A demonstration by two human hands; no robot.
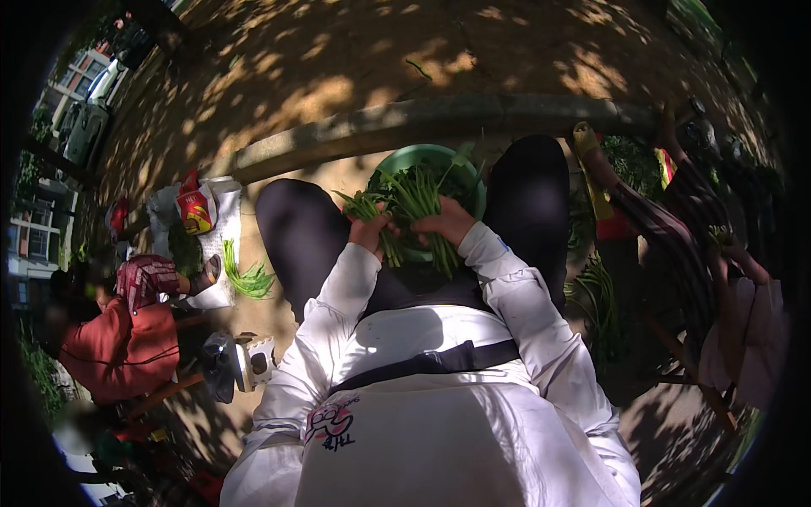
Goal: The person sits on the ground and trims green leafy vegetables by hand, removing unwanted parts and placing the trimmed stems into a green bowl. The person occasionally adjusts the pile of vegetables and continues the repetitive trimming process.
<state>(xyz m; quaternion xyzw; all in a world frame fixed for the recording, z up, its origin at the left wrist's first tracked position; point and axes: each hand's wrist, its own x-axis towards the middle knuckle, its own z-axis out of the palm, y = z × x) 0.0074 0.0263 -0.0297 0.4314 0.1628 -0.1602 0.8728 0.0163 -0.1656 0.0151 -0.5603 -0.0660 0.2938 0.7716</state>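
Note:
Between my knees stands a round green basin (478,184), with dark leafy greens lying inside it. Over its near rim my left hand (369,233) grips a bunch of green stems (362,204), their ends pointing up and away. My right hand (451,220) is closed around a larger bunch of long green stems (415,193). Cut ends of both bunches hang down toward my lap. The two hands are close together, and some fingers are hidden behind the stems.
Loose greens (250,275) lie left, beside a white sheet (222,295) with a red-and-yellow bag (195,209). A person in red (120,348) sits left; another in striped trousers (659,241) sits right. More stems (595,291) lie right. A stone curb (393,120) runs ahead.

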